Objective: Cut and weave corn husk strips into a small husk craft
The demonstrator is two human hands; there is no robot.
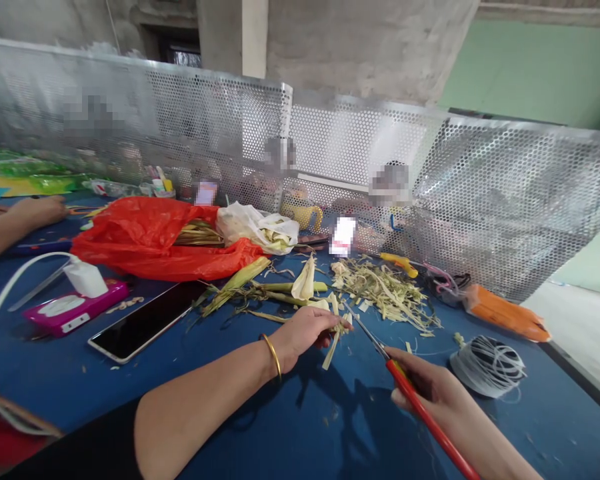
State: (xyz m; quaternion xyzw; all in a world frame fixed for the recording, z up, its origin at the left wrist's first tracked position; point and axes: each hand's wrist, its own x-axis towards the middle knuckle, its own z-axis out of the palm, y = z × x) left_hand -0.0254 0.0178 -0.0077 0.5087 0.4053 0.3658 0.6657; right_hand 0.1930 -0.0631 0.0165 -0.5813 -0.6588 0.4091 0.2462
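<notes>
My left hand [307, 331], with a gold bangle on the wrist, is closed in a pinch on a pale folded palm-leaf strip [336, 328] just above the blue table [260, 427]. My right hand [425, 387] grips red-handled scissors [405, 383]; their thin blades point up-left and their tips meet the leaf strip beside my left fingers. Green and pale leaf strips [260, 283] lie just beyond my left hand.
A heap of leaf trimmings [385, 290], a coil of white cord [487, 363], an orange cutter [505, 313], a red plastic bag [155, 240], a phone [145, 320] and a pink tissue pack [75, 307] lie around. A perforated metal screen [330, 140] stands behind. Another person's arm [15, 220] rests far left.
</notes>
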